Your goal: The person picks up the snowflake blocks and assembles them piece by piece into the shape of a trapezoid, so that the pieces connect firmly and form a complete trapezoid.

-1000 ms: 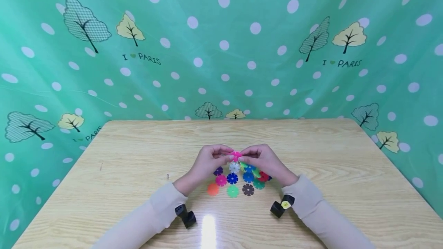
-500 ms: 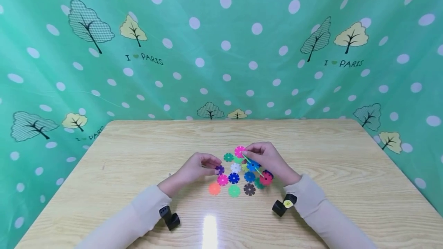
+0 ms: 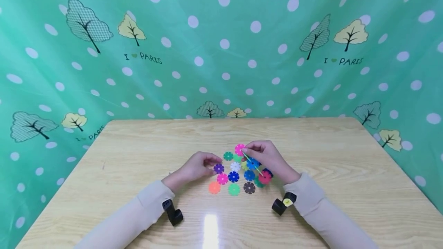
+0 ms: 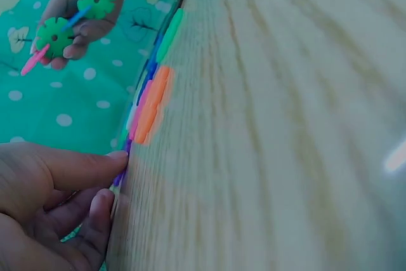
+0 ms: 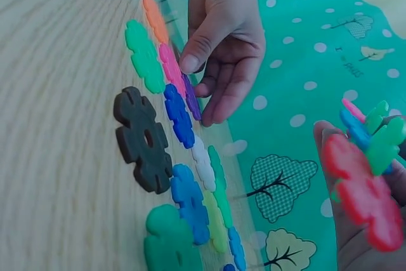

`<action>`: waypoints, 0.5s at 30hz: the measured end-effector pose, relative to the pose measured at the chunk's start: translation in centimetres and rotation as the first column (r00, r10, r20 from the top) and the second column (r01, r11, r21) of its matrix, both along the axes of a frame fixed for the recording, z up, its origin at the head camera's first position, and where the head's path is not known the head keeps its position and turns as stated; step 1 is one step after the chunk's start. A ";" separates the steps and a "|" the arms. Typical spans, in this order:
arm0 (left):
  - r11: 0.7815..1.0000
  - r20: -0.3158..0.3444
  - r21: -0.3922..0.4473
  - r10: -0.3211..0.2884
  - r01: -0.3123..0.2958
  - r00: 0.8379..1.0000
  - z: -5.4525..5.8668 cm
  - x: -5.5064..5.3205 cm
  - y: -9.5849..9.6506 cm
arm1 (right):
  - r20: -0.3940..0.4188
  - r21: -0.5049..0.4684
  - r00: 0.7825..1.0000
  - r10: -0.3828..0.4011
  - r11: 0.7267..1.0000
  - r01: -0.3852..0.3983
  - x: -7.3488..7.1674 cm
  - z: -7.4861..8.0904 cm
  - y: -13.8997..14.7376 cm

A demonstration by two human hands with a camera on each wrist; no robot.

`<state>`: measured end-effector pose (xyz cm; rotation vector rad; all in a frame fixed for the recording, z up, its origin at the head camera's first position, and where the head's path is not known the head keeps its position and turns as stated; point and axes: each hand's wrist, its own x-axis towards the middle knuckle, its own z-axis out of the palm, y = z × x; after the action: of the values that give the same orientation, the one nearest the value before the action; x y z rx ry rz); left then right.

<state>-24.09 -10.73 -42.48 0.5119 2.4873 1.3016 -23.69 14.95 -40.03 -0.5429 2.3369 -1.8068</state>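
Observation:
My left hand (image 3: pixel 194 167) is low over the table, its thumb and fingers at opposite edges of a purple notched plastic disc (image 3: pixel 219 168), which it pinches. In the right wrist view this purple disc (image 5: pixel 191 97) lies flat between the thumb and fingertips. Raised above the table, my right hand (image 3: pixel 269 158) holds a chain of interlocked notched discs. A pink disc (image 3: pixel 239 150) ends the chain, followed by green discs (image 4: pixel 96 0) set edge-on to a blue disc (image 3: pixel 253 163), with a red disc (image 5: pixel 361 191) at the other end.
Loose notched discs lie flat between the hands: orange (image 3: pixel 214 187), pink (image 3: pixel 222 179), dark blue (image 3: pixel 233 176), white (image 3: pixel 235 166), light green (image 3: pixel 233 189), brown (image 3: pixel 249 188), blue (image 3: pixel 249 175) and dark green (image 3: pixel 228 156). A green dotted cloth (image 3: pixel 173 49) hangs behind the wooden table (image 3: pixel 155 133).
My left hand has let go of the chain's pink disc and moved left and down to the purple disc. My right hand keeps the chain, which now shows more fully.

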 end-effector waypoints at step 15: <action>0.993 -0.071 -0.074 -0.094 0.089 0.993 -0.1 -0.3 -0.2 | 0.004 -0.006 1.000 -0.006 1.000 0.006 -0.1 -0.1 0.0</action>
<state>-24.38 -10.91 -42.56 0.6607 2.5263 1.1766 -23.78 14.99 -40.10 -0.5331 2.3334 -1.8164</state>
